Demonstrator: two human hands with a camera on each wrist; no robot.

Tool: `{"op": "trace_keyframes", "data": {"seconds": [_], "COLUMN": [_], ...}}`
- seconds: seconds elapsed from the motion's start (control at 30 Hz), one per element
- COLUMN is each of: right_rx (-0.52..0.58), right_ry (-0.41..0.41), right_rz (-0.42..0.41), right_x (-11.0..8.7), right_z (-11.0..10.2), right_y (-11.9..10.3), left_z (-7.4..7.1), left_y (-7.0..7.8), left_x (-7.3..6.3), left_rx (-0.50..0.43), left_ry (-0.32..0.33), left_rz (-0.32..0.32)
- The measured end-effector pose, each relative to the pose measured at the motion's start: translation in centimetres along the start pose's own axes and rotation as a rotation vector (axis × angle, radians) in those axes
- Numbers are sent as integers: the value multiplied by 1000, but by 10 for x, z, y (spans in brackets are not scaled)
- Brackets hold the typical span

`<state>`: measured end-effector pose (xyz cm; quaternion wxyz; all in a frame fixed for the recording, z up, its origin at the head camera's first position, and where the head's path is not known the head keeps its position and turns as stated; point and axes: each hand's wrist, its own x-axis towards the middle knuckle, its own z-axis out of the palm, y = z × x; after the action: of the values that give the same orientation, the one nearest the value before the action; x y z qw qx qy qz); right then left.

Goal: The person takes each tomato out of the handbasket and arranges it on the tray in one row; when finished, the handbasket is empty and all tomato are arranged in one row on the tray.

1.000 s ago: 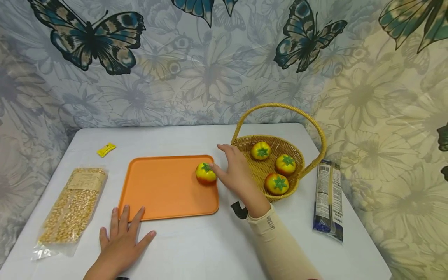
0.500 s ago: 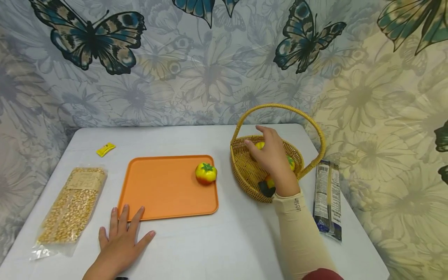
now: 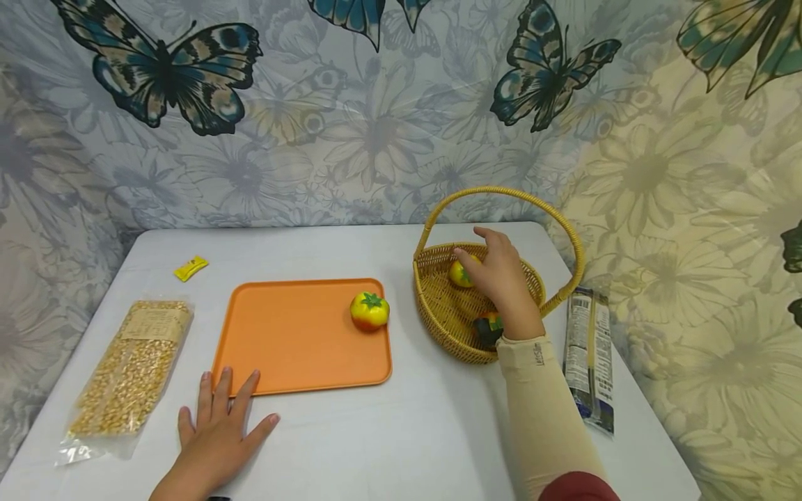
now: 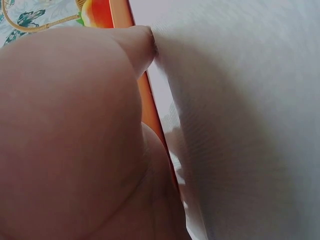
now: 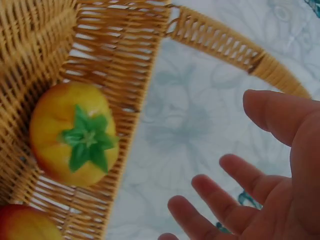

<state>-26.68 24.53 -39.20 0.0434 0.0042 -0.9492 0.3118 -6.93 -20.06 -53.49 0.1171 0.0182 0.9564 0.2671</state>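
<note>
Over the yellow wicker basket (image 3: 436, 323), my right hand (image 3: 501, 278) hovers with fingers spread and holds nothing. Inside lies a yellow-red tomato (image 3: 460, 275) with a green star-shaped top, close to the thumb. My hand and wrist partly hide the other tomatoes there. The right wrist view shows a tomato (image 5: 75, 135) against the basket wall, apart from the fingers. My left hand (image 3: 216, 438) rests flat, its fingertips on the near edge of the orange tray (image 3: 294, 334). Another tomato (image 3: 370, 312) sits at the tray's right side.
A clear bag of corn kernels (image 3: 128, 369) lies left of the tray, with a small yellow packet (image 3: 191, 268) behind it. On the right is a dark blue and silver package (image 3: 589, 355). The arched basket handle (image 3: 567, 229) rises beside my right hand.
My right hand has left the tomato on the tray and moved right, over the basket. In the last half second it shifted slightly further right. My left hand has stayed still.
</note>
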Motion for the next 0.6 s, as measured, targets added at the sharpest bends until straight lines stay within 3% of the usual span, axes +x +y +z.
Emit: {"op": "trace_keyframes", "data": {"seconds": [0.3, 0.6], "right_rx": [-47, -5], "right_ry": [-77, -193], "right_rz": [84, 83], "right_x": [11, 15], "right_z": [11, 20], "right_y": [24, 36], "left_z": [2, 1], "left_y": [0, 1], "left_x": [0, 1], "left_rx": [4, 16], "left_ry": [5, 0], "left_rz": [1, -5]}}
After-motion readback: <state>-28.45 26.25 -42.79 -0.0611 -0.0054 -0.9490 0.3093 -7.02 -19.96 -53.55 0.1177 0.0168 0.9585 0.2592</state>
